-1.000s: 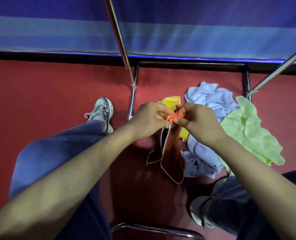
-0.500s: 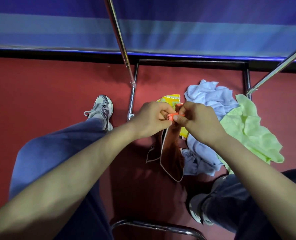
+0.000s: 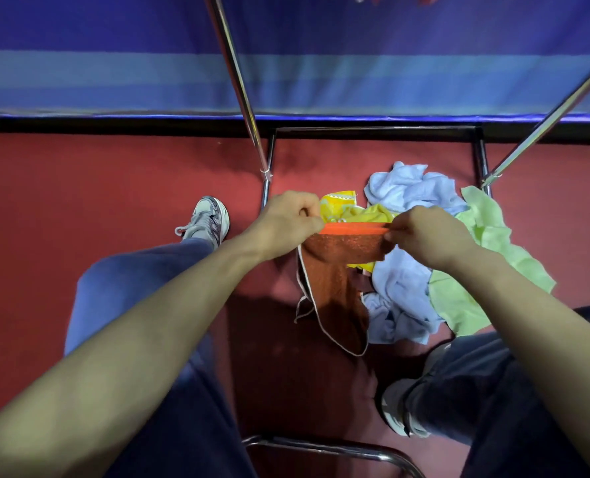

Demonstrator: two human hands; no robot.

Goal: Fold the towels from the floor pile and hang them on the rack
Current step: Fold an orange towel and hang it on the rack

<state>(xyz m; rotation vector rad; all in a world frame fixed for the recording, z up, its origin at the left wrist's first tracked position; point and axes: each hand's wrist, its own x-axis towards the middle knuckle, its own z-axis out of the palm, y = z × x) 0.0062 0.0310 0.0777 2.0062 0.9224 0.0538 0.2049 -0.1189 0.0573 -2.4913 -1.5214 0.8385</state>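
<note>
Since a second ago the hands have moved apart, and left hand (image 3: pixel 286 224) and right hand (image 3: pixel 431 236) each keep fingers clamped on a top corner of the orange towel (image 3: pixel 335 260), which hangs stretched between the fingers, the pile (image 3: pixel 404 288) lying beyond them.

The orange towel (image 3: pixel 335 270) is matt, nubby terry cloth with a smooth pale piped edge. The blue towel (image 3: pixel 404 188) and green towel (image 3: pixel 486 229) look soft and fuzzy. The rack poles (image 3: pixel 237 81) are polished, shiny metal. The floor (image 3: pixel 114 201) is matt and finely grained.
</note>
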